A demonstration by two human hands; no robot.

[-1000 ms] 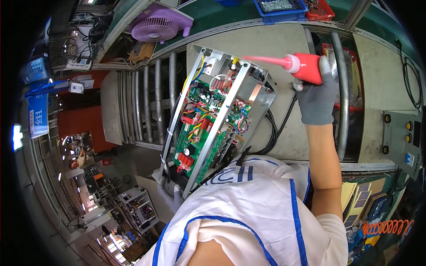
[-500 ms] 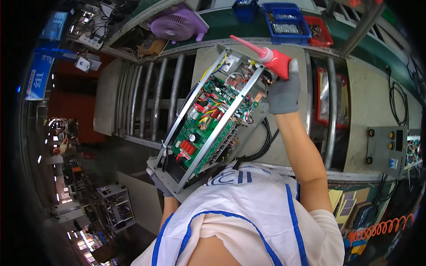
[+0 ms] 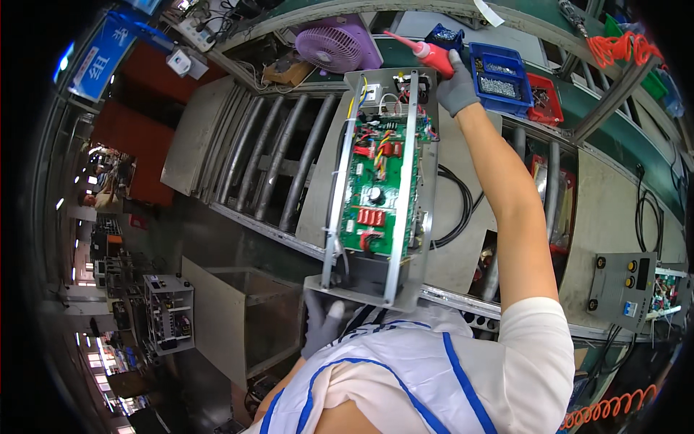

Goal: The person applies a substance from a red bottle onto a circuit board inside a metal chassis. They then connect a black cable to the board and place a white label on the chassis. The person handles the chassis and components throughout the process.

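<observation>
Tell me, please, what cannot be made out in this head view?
- Left hand: its grip on the metal chassis, hidden under the frame's lower edge.
- Red glue bottle: its base, covered by the right hand.
- Blue bin: its contents, too small.

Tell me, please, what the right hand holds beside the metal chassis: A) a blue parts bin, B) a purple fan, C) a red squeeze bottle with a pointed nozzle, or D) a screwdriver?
C: the gloved right hand grips a red squeeze bottle whose nozzle points left.
</observation>
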